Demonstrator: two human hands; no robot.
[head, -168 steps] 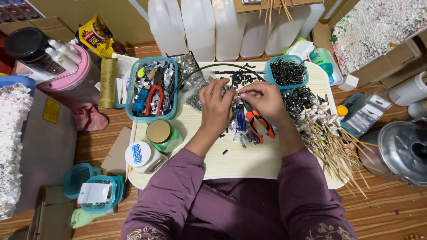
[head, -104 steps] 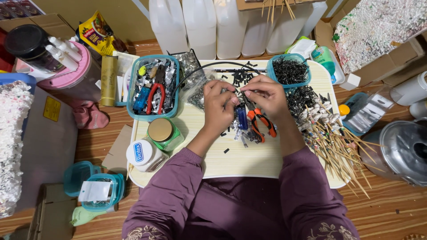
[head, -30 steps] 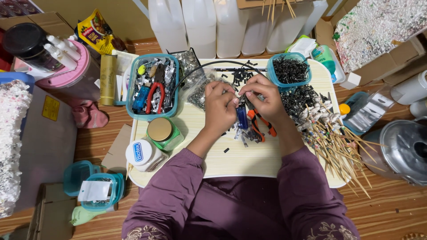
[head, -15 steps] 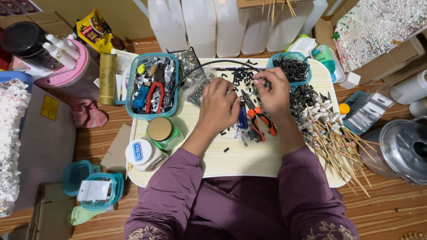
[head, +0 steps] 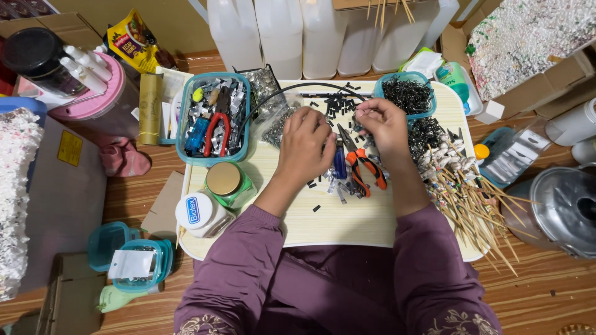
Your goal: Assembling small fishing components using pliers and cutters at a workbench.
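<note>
- The low cream table [head: 347,226] fills the middle of the view, with the person in purple sleeves sitting close against its near edge.
- A big heap of thin wooden sticks [head: 478,205] lies on the right part of the table and hangs over its edge.
- A teal tray [head: 184,124] on the left part holds tools and silver bits; a smaller teal basket [head: 406,94] at the far side holds black pieces.
- A green jar with a golden lid [head: 223,181] and a white jar [head: 197,213] stand near the front left corner.
- The left hand [head: 305,144] rests on the table near a clear bag; its fingers are curled down, and I cannot tell if they hold something.
- The right hand [head: 383,127] is just beside the small basket; its fingertips are pinched narrow on something tiny, too small to tell.
- Orange-handled pliers [head: 363,164] lie between the two hands, untouched.
- Small black pieces [head: 338,105] are scattered on the table just beyond the hands.
</note>
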